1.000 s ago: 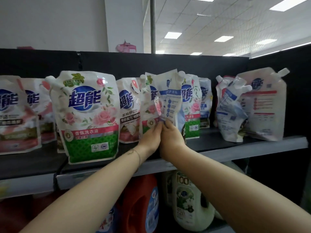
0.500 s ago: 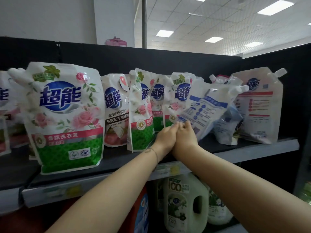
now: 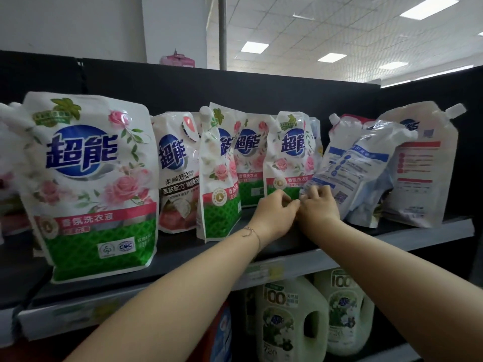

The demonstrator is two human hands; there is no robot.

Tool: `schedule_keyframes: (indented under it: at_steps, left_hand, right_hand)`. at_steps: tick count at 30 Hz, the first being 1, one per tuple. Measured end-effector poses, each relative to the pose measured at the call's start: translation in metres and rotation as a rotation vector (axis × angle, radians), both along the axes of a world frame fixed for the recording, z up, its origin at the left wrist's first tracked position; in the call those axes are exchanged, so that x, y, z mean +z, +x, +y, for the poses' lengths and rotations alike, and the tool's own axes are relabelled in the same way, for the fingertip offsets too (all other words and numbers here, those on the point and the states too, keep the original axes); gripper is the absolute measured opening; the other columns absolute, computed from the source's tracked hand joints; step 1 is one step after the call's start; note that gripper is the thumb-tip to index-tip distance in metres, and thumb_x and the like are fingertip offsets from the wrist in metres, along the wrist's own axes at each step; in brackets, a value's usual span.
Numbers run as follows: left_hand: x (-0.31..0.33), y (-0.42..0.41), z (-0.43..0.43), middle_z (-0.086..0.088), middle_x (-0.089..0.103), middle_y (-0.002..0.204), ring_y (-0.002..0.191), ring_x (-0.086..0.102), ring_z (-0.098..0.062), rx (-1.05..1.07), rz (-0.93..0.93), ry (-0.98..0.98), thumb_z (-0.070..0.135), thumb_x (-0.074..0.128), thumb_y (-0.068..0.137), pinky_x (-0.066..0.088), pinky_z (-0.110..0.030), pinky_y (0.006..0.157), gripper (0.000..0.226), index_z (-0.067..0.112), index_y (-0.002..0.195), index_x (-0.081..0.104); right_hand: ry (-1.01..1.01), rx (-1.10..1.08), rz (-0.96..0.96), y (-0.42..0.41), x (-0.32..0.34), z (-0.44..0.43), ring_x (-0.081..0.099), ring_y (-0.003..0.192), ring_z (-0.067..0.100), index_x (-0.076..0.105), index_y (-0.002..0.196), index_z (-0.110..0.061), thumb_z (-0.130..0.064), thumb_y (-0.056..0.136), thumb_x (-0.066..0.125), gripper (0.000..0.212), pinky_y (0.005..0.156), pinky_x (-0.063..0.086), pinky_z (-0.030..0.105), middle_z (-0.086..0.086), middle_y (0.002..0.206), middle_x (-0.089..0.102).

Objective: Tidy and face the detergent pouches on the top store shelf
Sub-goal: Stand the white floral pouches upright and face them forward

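Hands side by side, touching, at middle of top shelf [image 3: 392, 239]. Left hand [image 3: 274, 215] curled, grip on anything not discernible. Right hand [image 3: 317, 205] pinching bottom edge of blue-backed pouch [image 3: 350, 165]. Pouch lies at 1 o'clock from hands, long axis tilted toward 2 o'clock, back showing, leaning on red-backed pouch [image 3: 418, 168]. Right hand nearer. Both forearms extended, reaching up.

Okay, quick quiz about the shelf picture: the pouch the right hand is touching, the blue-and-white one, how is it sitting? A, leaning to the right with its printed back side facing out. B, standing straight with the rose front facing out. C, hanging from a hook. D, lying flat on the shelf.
A: the blue-and-white pouch at the right hand tilts rightward, showing blue instruction text, no rose design.
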State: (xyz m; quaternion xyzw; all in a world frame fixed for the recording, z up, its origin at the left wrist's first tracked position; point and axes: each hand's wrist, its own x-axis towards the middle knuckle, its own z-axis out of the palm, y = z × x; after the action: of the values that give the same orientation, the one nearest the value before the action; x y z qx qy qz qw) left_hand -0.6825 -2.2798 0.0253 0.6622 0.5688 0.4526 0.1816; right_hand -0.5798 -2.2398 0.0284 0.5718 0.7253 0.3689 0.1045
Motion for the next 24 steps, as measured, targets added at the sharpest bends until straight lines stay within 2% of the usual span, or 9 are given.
schedule_keyframes:
  at_steps: [4, 8, 11, 17, 22, 24]
  left_hand:
    - [0.004, -0.043, -0.029, 0.001, 0.062, 0.088, 0.081, 0.057, -0.013, 0.134, 0.041, 0.189, 0.019, 0.056, 0.091, 0.043, -0.02, 0.068, 0.009, 0.012, 0.093, 0.062]
    - [0.009, -0.084, -0.055, 0.008, 0.049, 0.077, 0.068, 0.046, -0.006, 0.36, 0.086, 0.397, 0.014, 0.057, 0.086, 0.035, -0.02, 0.06, 0.007, 0.016, 0.079, 0.055]
    - [0.009, -0.105, -0.068, 0.009, 0.045, 0.08, 0.066, 0.044, -0.005, 0.435, 0.038, 0.387, 0.015, 0.058, 0.087, 0.034, -0.017, 0.058, 0.005, 0.015, 0.084, 0.053]
    - [0.002, -0.117, -0.073, 0.008, 0.049, 0.084, 0.071, 0.047, -0.006, 0.46, -0.026, 0.33, 0.013, 0.061, 0.083, 0.037, -0.024, 0.067, 0.01, 0.018, 0.085, 0.052]
    - [0.001, -0.113, -0.074, 0.0, 0.05, 0.097, 0.085, 0.049, -0.016, 0.441, -0.063, 0.295, 0.015, 0.061, 0.085, 0.035, -0.022, 0.071, 0.015, 0.015, 0.094, 0.049]
    - [0.002, -0.11, -0.076, 0.0, 0.044, 0.103, 0.088, 0.048, -0.017, 0.444, -0.065, 0.278, 0.017, 0.061, 0.085, 0.034, -0.02, 0.067, 0.021, 0.014, 0.098, 0.046]
  right_hand:
    - [-0.003, -0.037, -0.058, 0.012, 0.0, 0.013, 0.025, 0.133, 0.033, 0.045, 0.14, -0.021, -0.029, 0.099, 0.039, 0.042, 0.101, 0.024, 0.046, 0.005, 0.146, 0.039]
    - [-0.033, 0.021, -0.176, 0.003, 0.004, 0.013, 0.03, 0.132, 0.032, 0.052, 0.133, -0.019, -0.025, 0.098, 0.044, 0.036, 0.104, 0.026, 0.047, 0.006, 0.14, 0.046]
    - [-0.049, 0.103, -0.123, -0.002, 0.005, 0.007, 0.037, 0.128, 0.026, 0.056, 0.128, -0.02, -0.025, 0.098, 0.046, 0.032, 0.104, 0.027, 0.043, 0.002, 0.133, 0.052]
    - [-0.071, 0.171, -0.022, 0.001, -0.002, 0.004, 0.045, 0.12, 0.021, 0.063, 0.116, -0.023, -0.023, 0.095, 0.045, 0.028, 0.104, 0.023, 0.046, -0.004, 0.122, 0.06]
    - [-0.102, 0.172, -0.02, 0.002, -0.004, 0.005, 0.048, 0.123, 0.022, 0.061, 0.121, -0.023, -0.024, 0.094, 0.046, 0.031, 0.109, 0.02, 0.042, 0.001, 0.129, 0.059]
    - [-0.109, 0.175, -0.03, 0.003, -0.003, 0.003, 0.048, 0.124, 0.022, 0.057, 0.127, -0.025, -0.025, 0.095, 0.044, 0.034, 0.108, 0.023, 0.041, 0.001, 0.133, 0.057]
